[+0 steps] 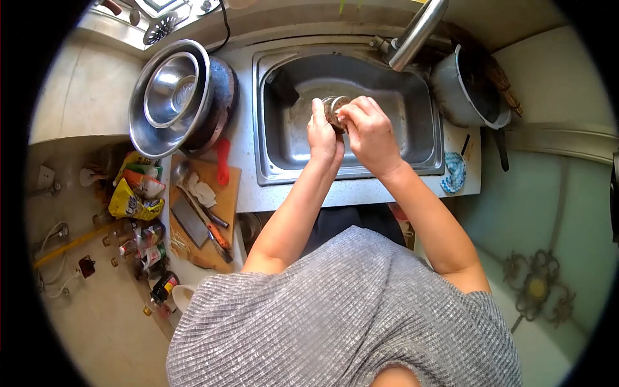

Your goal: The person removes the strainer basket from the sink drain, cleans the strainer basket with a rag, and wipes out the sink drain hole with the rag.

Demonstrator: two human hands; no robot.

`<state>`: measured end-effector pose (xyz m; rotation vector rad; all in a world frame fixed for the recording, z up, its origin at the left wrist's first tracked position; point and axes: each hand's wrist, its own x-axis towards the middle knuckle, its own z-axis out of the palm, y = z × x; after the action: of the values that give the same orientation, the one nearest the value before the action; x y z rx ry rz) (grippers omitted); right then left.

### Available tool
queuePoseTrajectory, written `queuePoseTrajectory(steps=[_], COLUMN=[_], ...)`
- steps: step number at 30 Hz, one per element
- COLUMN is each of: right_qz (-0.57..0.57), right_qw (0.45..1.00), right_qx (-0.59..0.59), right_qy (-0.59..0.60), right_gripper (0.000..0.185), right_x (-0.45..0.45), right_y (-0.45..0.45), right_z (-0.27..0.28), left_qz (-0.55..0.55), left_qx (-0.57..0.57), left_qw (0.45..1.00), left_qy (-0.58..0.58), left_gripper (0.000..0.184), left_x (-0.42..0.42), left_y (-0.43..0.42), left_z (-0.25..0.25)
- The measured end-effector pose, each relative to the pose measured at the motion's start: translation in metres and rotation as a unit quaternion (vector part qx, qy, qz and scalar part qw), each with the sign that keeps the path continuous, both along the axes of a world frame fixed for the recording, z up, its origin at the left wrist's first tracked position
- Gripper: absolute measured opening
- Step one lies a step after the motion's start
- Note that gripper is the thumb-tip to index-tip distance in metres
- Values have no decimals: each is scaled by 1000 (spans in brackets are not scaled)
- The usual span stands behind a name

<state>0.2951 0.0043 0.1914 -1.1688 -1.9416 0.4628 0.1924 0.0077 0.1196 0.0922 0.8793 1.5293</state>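
Over the metal sink, my left hand is wrapped round a small round metal container, holding it from the left and below. The fingers of my right hand are bent and pinched at the right side of the container, near its shiny ring-like rim. Whether those fingers hold a separate small piece cannot be made out. A dark object lies in the sink's left back corner. The metal faucet rises behind the sink's right side.
Stacked metal bowls stand left of the sink. Below them, a cutting board bears a cleaver, a ladle and an orange-handled tool. A red spoon touches the board. At right are a pot and a blue-white cloth.
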Motion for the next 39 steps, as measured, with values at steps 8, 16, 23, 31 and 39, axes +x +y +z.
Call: queuePoseTrajectory(steps=[8,16,23,31,39], right_qz=[-4,-13,-7,36,-2], right_qw=[1000,1000,1000,999,999], right_qx=[-22,0,28,6,32], right_qy=[3,-11,6,18,-15], right_gripper=[9,9,10,9,8], right_x=[10,13,8,-2,11], right_y=[5,18,21,1,8], right_z=[-6,-6,-4,4,-9], left_qz=[16,-5,-20,-57,-13], left_qx=[-36,-31,-8,19,-12], left_qw=[999,998,999,997,992], left_qy=[-12,-48,-41,-40,-126], left_gripper=[37,40,38,38,35], left_x=[1,6,12,-4,1], left_y=[-1,-4,-3,2,-3], left_z=[22,18,13,-9,4])
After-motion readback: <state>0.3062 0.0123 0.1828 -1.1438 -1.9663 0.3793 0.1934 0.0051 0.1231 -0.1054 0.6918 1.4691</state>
